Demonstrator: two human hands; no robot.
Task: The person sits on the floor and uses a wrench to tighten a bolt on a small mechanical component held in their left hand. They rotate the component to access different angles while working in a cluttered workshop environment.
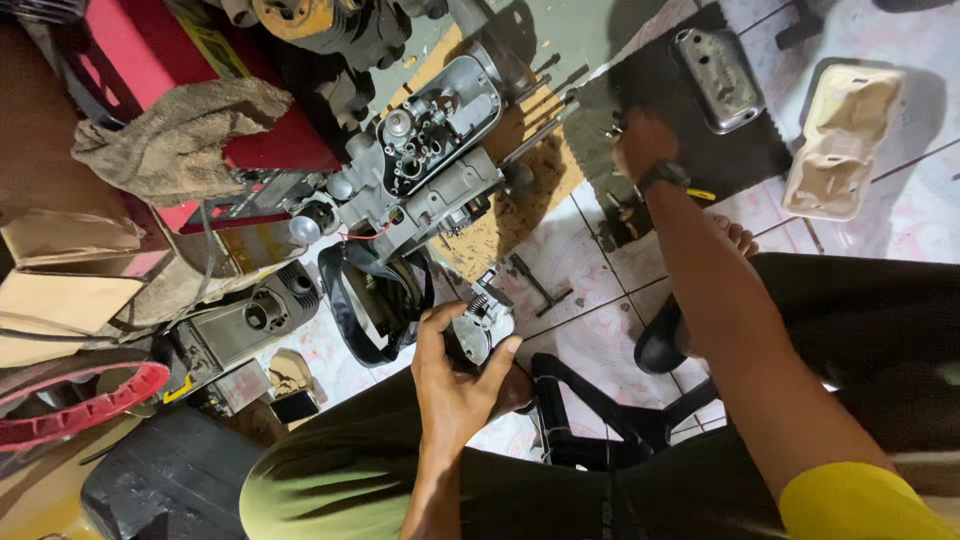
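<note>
Dim indoor light, hard shadows — right side brighter, edges stretched, slight blur

pale patterned floor tiles point(590, 270) under harsh light, dark mat point(650, 90), deep shadows

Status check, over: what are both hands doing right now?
Left hand gripping a small round metal engine part. Right hand reaching onto the black mat, its grasp unclear. Engine block on the floor ahead, nothing between.
</note>
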